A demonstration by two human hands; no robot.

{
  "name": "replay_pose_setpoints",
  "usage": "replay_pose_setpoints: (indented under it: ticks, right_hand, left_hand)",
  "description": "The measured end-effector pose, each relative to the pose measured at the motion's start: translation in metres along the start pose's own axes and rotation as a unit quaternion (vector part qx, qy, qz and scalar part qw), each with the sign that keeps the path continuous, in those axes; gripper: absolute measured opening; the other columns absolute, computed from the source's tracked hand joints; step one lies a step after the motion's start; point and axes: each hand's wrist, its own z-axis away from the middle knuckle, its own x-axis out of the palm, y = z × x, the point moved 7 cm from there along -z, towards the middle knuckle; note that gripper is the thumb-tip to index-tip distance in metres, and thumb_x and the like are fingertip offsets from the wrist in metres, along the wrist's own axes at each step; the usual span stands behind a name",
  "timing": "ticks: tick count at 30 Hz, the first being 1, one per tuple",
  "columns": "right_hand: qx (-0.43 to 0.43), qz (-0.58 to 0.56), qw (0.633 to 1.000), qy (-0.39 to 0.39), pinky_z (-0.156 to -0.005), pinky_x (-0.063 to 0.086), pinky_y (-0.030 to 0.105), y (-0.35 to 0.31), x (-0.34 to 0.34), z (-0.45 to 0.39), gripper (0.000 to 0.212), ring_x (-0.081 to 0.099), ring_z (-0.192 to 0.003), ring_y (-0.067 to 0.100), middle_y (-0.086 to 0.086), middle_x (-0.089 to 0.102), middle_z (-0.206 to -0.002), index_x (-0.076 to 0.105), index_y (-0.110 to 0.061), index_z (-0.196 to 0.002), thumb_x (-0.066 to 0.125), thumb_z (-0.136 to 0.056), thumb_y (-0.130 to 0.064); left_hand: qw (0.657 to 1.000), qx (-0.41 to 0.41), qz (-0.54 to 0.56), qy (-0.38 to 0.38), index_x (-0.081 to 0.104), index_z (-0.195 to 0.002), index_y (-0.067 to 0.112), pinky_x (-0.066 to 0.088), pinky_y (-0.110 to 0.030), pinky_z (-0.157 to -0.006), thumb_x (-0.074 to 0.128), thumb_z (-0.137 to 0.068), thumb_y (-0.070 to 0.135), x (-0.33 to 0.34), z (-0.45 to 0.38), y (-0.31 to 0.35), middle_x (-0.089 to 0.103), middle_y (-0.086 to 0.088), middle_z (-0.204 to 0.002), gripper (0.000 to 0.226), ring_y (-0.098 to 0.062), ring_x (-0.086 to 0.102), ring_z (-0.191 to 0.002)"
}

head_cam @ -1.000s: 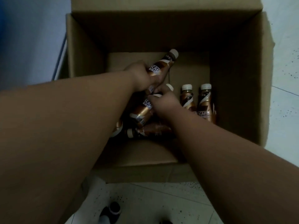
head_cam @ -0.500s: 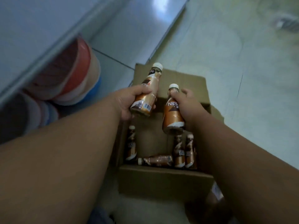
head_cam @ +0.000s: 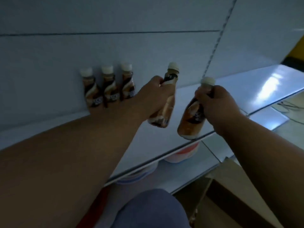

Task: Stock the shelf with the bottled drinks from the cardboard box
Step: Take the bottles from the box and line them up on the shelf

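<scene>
- White shelving with a pale back panel (head_cam: 115, 46) was seen filling the view, dimly lit.
- One bottle (head_cam: 166, 102) was gripped around its upper body by the left hand (head_cam: 154, 96), held tilted above the shelf (head_cam: 164, 142).
- A second bottle (head_cam: 191, 120) was clasped near its neck by the right hand (head_cam: 217, 102), held over the shelf's front edge.
- Three bottles (head_cam: 108, 88) were stood upright in a row against the back panel, touching side by side, left of the held ones.
- Red and white tubs (head_cam: 181, 155) were seen on the shelf below.
- The cardboard box (head_cam: 230, 186) was partly seen at the lower right, and a blue-clad knee (head_cam: 148, 209) at the bottom.
</scene>
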Motion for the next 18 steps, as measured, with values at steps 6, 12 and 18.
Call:
replay_pose_setpoints:
  ticks: [6, 12, 18]
  right_hand:
    - [-0.104, 0.066, 0.992, 0.004, -0.058, 0.040, 0.024, -0.038, 0.071, -0.033, 0.025, 0.055, -0.072, 0.014, -0.002, 0.056, -0.086, 0.055, -0.017, -0.094, 0.068, -0.083, -0.034]
    - [-0.086, 0.100, 0.991, 0.000, -0.062, 0.046, 0.028, -0.039, 0.086, -0.081, 0.031, 0.060, -0.082, 0.023, 0.007, 0.061, -0.100, 0.061, -0.014, -0.103, 0.068, -0.081, -0.035]
    - [-0.090, 0.137, 0.986, -0.028, -0.068, 0.050, 0.034, -0.040, 0.109, -0.108, 0.031, 0.061, -0.085, 0.027, 0.010, 0.063, -0.100, 0.063, -0.009, -0.103, 0.068, -0.080, -0.029]
  left_hand:
    - [0.990, 0.091, -0.058, 0.087, 0.055, -0.086, 0.031, 0.048, -0.033, -0.067, 0.055, -0.080, 0.054, -0.037, -0.033, -0.003, 0.060, 0.009, -0.073, 0.024, -0.012, 0.060, -0.071]
    - [0.935, 0.229, -0.222, 0.155, 0.054, -0.077, 0.011, 0.039, -0.032, -0.065, 0.066, -0.079, 0.031, -0.046, -0.062, 0.031, 0.054, -0.009, -0.080, 0.024, -0.027, 0.055, -0.074]
    - [0.914, 0.200, -0.340, 0.092, 0.050, -0.110, 0.015, 0.038, -0.036, -0.065, 0.068, -0.070, 0.004, -0.050, -0.086, 0.027, 0.054, -0.010, -0.102, 0.044, -0.026, 0.053, -0.083]
